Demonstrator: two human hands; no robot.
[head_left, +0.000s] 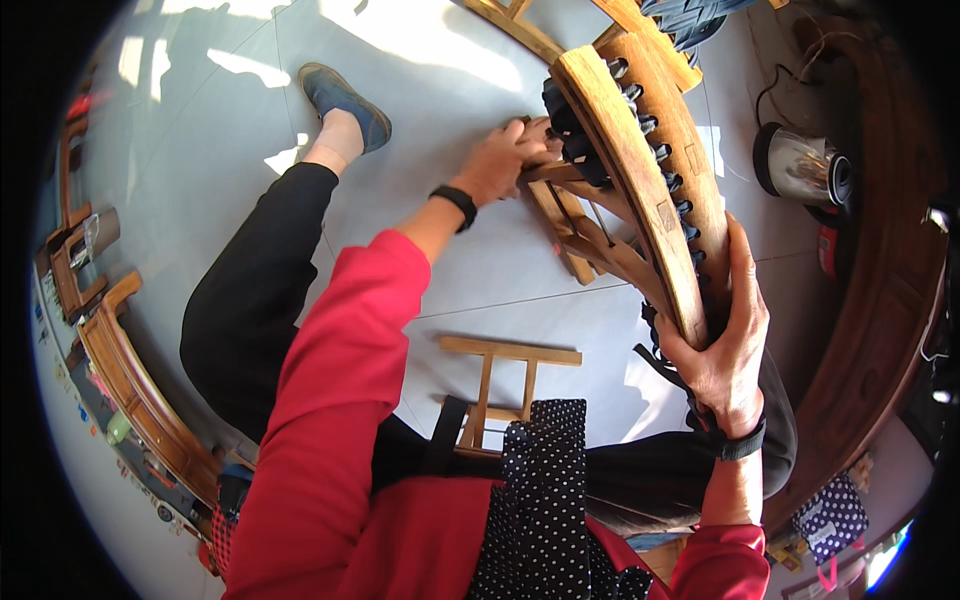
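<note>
A wooden folding stool [642, 190] stands tilted on its side before me, with dark strap loops wound in a row along its two top rails. My right hand [725, 345] grips the near end of these rails, thumb on one side and fingers on the other. Loose black strap [660, 368] hangs beside that hand. At the stool's far side, my left hand [505, 160] is closed near the dark straps and the wooden legs [575, 225]. Its fingertips are blurred and partly hidden, so what they hold cannot be made out.
More wooden frame with blue woven strapping [690, 22] stands beyond the stool. A small wooden stool frame [510, 350] is between my legs. To the right are a clear container [805, 168] and a long dark wooden piece of furniture [880, 270]. Wooden furniture [140, 370] lines the left.
</note>
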